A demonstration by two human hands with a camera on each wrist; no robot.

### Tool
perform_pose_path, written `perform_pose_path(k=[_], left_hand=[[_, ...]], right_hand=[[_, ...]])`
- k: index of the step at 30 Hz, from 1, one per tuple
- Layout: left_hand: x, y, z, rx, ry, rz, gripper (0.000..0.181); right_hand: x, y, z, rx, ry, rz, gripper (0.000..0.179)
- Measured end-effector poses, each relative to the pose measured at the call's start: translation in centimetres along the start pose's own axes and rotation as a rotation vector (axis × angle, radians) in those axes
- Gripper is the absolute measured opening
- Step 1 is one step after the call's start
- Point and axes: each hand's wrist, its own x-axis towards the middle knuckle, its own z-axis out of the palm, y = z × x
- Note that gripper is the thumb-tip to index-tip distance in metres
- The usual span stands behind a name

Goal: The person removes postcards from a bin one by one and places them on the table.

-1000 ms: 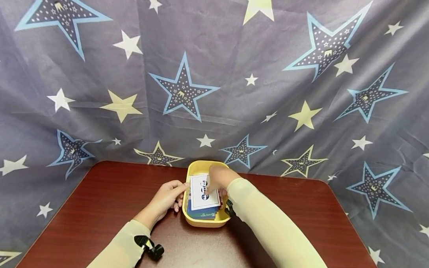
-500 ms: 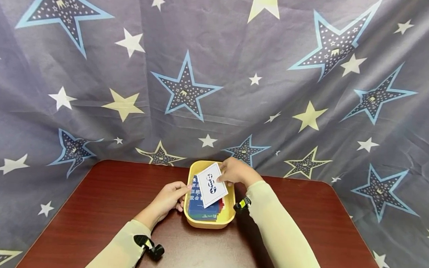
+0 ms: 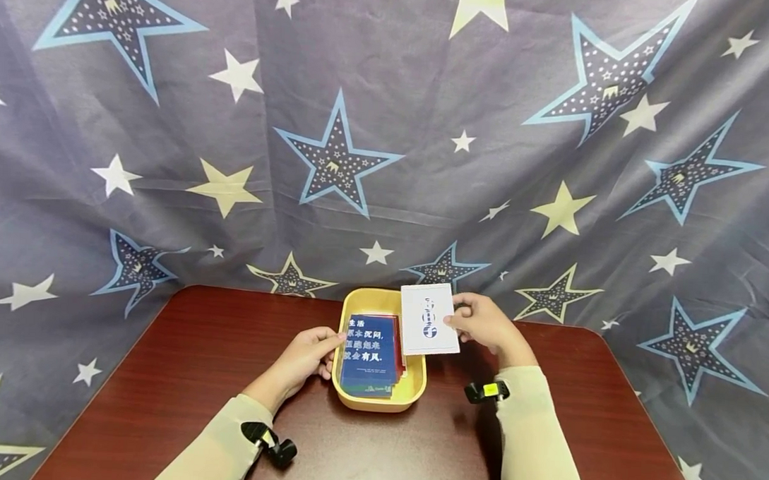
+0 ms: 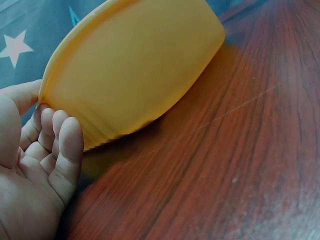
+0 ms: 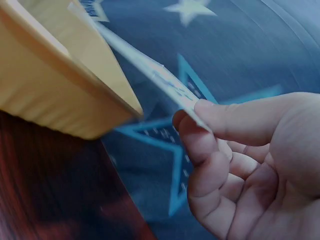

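My right hand (image 3: 485,322) pinches a white card (image 3: 418,313) with blue print by its right edge, thumb on top. The card overhangs the right rim of a yellow plastic basket (image 3: 379,405). In the right wrist view the card (image 5: 155,75) shows nearly edge-on between thumb and curled fingers. At the opposite side, my left hand (image 3: 302,358) pinches the basket's left rim; the left wrist view has the thumb over the rim and fingers against the yellow wall (image 4: 135,65). Inside the basket lies a blue card (image 3: 368,370) with white lettering, over red-edged cards (image 3: 402,350).
The basket stands on a dark red wooden table (image 3: 228,333), near its back edge. Behind hangs a grey cloth (image 3: 424,199) with stars. Each wrist wears a small black camera mount, such as the left one (image 3: 269,442).
My right hand has lifted the white card from the stack and carried it right, turning it, past the basket's right rim. The blue card is now uncovered. My left hand stays on the rim.
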Motion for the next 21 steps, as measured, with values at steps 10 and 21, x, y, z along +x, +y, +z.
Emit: perform_pose_path(k=[10,21], left_hand=[[0.2,0.4,0.1,-0.016,-0.011,-0.013,0.029],[-0.1,0.3,-0.2,-0.035,0.003,-0.036,0.023]], right_hand=[[-2.0,3.0,-3.8,0.034,0.063,0.070,0.050],[-1.1,6.5,-2.7,0.030,0.001,0.158,0.044]])
